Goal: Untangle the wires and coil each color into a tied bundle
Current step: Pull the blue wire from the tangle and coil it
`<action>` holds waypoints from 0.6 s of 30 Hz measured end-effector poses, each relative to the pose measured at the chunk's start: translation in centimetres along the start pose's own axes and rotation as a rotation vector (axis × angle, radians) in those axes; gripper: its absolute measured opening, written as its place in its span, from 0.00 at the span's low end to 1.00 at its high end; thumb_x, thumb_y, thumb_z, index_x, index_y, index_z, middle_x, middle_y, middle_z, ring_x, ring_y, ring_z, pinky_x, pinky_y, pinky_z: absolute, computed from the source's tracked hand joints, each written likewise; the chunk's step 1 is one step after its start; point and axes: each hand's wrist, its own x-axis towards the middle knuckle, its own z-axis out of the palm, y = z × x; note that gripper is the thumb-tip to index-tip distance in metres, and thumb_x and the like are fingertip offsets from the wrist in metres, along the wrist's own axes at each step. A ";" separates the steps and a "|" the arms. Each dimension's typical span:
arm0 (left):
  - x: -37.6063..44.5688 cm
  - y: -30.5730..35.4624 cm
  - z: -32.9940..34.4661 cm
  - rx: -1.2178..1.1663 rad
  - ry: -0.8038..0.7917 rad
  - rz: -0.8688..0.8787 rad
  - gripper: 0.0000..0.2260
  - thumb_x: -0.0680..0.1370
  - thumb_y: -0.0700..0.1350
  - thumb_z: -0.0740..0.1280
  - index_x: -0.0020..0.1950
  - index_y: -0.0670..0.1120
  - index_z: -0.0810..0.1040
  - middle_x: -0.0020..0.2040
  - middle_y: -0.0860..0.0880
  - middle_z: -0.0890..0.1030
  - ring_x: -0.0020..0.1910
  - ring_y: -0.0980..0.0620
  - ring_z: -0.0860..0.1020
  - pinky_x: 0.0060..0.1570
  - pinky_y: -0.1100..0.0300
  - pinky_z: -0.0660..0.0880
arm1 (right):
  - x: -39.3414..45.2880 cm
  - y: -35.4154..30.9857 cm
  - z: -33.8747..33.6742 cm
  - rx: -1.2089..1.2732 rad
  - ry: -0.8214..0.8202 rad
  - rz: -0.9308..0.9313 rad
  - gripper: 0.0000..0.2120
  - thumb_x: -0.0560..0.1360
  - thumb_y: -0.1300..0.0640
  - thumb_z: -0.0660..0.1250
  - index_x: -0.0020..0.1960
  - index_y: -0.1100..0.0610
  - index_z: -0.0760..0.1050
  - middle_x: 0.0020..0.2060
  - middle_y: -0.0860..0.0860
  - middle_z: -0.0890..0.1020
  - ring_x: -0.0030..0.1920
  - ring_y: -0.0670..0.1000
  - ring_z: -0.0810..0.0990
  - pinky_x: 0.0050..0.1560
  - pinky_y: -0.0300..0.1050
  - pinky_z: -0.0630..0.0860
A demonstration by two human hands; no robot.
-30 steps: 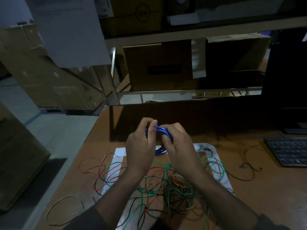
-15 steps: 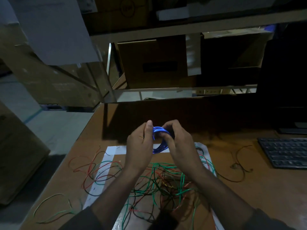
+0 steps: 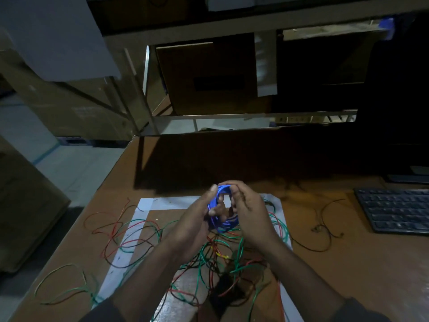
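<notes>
Both hands hold a small coil of blue wire [image 3: 219, 214] above the table. My left hand [image 3: 195, 220] grips its left side with the thumb on the top of the loop. My right hand [image 3: 247, 212] curls over its right side, fingers tucked through the ring. Below them lies a tangle of green, red and black wires [image 3: 216, 256] on a white-bordered mat [image 3: 141, 219]. Loose red and green loops [image 3: 120, 231] spread to the left. A yellow-green wire [image 3: 62, 287] lies alone near the table's left edge.
A thin black wire [image 3: 325, 228] lies to the right, close to a dark keyboard [image 3: 394, 210]. A monitor base [image 3: 408, 175] stands behind it. Shelving with cardboard boxes [image 3: 206, 75] rises beyond the table's far edge. The table's left edge [image 3: 76, 231] drops to the floor.
The blue coil has turned in my hands and now faces me as an open ring. My hands sit lower and nearer the mat, and the view has tilted up slightly.
</notes>
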 end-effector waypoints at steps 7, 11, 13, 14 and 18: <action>0.4 -0.6 0.3 0.261 0.160 0.093 0.18 0.83 0.62 0.56 0.48 0.49 0.74 0.30 0.57 0.69 0.34 0.55 0.70 0.49 0.55 0.69 | -0.4 -0.5 -0.5 -0.066 -0.042 -0.027 0.14 0.86 0.49 0.55 0.63 0.48 0.79 0.43 0.35 0.79 0.40 0.43 0.76 0.42 0.45 0.76; 0.5 -0.7 0.4 0.164 0.125 0.135 0.22 0.84 0.61 0.52 0.43 0.46 0.69 0.30 0.53 0.63 0.32 0.53 0.67 0.44 0.57 0.68 | -1.2 -1.5 0.2 -0.014 0.038 0.009 0.16 0.86 0.48 0.55 0.63 0.48 0.79 0.49 0.41 0.82 0.44 0.39 0.78 0.45 0.35 0.73; 0.6 -0.6 0.4 0.063 0.135 0.138 0.21 0.85 0.59 0.53 0.41 0.46 0.68 0.30 0.53 0.64 0.31 0.54 0.67 0.40 0.59 0.68 | -1.3 -2.3 0.8 0.038 0.068 0.078 0.16 0.86 0.48 0.54 0.63 0.50 0.78 0.47 0.42 0.81 0.42 0.38 0.78 0.45 0.34 0.72; 0.7 -0.6 0.2 0.042 0.144 0.149 0.20 0.86 0.59 0.53 0.41 0.46 0.69 0.30 0.54 0.64 0.31 0.55 0.67 0.39 0.59 0.68 | -1.3 -2.6 0.9 0.082 0.074 0.142 0.16 0.86 0.48 0.53 0.64 0.50 0.77 0.45 0.44 0.80 0.42 0.39 0.77 0.46 0.37 0.74; 0.1 -0.4 -0.7 0.087 0.122 0.206 0.19 0.87 0.56 0.52 0.44 0.44 0.69 0.30 0.53 0.66 0.32 0.55 0.69 0.38 0.62 0.71 | -1.8 -2.9 1.4 0.315 0.098 0.309 0.16 0.86 0.48 0.54 0.62 0.54 0.76 0.42 0.52 0.76 0.44 0.53 0.76 0.55 0.56 0.76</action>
